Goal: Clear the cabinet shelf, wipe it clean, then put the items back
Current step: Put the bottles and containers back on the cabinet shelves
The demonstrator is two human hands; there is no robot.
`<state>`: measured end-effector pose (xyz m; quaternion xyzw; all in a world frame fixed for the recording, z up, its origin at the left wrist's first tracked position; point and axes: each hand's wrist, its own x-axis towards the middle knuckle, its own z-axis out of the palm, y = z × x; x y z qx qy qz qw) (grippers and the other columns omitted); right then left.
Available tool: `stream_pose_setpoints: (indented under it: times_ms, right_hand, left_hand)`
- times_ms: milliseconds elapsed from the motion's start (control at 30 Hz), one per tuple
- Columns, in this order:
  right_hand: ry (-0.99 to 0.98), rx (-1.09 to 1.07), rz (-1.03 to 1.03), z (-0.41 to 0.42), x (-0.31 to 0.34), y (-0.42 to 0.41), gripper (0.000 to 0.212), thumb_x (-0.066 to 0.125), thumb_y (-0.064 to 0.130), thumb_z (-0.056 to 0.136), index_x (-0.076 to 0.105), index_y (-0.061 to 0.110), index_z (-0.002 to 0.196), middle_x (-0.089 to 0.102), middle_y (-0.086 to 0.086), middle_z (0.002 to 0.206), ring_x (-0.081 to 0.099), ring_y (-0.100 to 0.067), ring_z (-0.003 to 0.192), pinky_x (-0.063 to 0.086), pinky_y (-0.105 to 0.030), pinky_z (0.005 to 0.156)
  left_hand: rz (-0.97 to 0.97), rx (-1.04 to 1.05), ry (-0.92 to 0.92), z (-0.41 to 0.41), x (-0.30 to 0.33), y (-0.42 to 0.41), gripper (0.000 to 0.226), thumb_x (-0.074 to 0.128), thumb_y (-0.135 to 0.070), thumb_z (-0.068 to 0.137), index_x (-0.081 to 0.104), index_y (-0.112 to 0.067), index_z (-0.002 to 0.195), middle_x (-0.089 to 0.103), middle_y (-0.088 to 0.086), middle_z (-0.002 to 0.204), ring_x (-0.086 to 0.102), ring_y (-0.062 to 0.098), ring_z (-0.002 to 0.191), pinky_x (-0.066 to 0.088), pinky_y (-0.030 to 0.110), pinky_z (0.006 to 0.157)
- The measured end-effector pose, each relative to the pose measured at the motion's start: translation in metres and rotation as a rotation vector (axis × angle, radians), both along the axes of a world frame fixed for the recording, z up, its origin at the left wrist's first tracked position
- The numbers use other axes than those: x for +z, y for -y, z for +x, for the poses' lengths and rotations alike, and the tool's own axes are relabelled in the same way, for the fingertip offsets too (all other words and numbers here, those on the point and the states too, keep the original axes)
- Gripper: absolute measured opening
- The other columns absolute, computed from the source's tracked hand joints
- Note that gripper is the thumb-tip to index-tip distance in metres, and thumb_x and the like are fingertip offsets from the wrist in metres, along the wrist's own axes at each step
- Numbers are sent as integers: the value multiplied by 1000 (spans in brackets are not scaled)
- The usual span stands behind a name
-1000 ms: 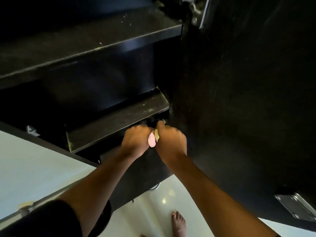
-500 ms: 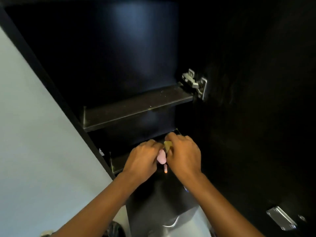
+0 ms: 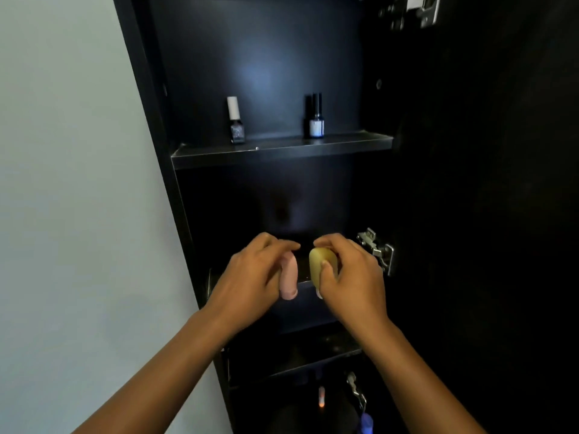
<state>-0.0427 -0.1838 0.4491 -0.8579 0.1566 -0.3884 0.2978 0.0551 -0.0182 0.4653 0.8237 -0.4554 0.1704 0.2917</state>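
Observation:
Both of my hands are raised in front of a tall black cabinet. My left hand point(image 3: 250, 277) grips a pink rounded sponge point(image 3: 289, 278). My right hand point(image 3: 351, 277) grips a yellow rounded sponge point(image 3: 319, 264). The two sponges are a small gap apart, in front of the dark middle shelf point(image 3: 213, 278). Above them, the upper shelf point(image 3: 282, 150) carries a dark nail polish bottle with a white cap point(image 3: 235, 122) on the left. A dark bottle with a black cap point(image 3: 315, 119) stands on that shelf at the right.
The open cabinet door point(image 3: 485, 214) stands to the right, with metal hinges point(image 3: 377, 249) on its inner edge. A pale wall point(image 3: 69, 183) lies to the left. A lower shelf point(image 3: 297, 364) is below my hands, and a small pink item point(image 3: 321, 396) shows beneath it.
My view has risen from the low shelves to the upper shelf with the bottles. My hands have lifted and drawn apart, and the pink and yellow sponges are separated.

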Motion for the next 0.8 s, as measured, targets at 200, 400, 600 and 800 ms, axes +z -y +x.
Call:
stream_pose_setpoints:
  times_ms: [200, 400, 600, 800]
  right_hand:
    - [0, -49, 80, 37, 21, 30, 39, 65, 9, 88, 68, 34, 116, 72, 10, 110, 68, -18, 94, 57, -36, 79]
    - [-32, -44, 163, 66, 20, 53, 34, 67, 11, 90, 68, 38, 113, 73, 7, 110, 69, -18, 98, 55, -32, 76]
    - [-43, -12, 164, 83, 14, 59, 34, 67, 13, 91, 69, 37, 114, 74, 5, 111, 70, -19, 99, 61, -38, 79]
    - [-25, 46, 144, 89, 10, 66, 34, 69, 12, 90, 69, 32, 118, 74, 6, 112, 70, -15, 100, 58, -30, 75]
  left_hand:
    - [-35, 122, -5, 40, 11, 15, 41, 63, -16, 98, 60, -29, 137, 61, -7, 126, 60, 11, 116, 52, 28, 97]
    - [10, 226, -47, 67, 3, 25, 39, 64, -16, 97, 63, -30, 133, 64, 1, 126, 63, 21, 116, 55, 34, 95]
    - [-13, 248, -70, 78, 4, 35, 40, 61, -16, 99, 63, -27, 137, 67, 3, 133, 64, 22, 124, 55, 37, 101]
    - [17, 276, -111, 84, 1, 38, 43, 60, -18, 101, 57, -31, 142, 64, 0, 138, 63, 17, 128, 56, 34, 103]
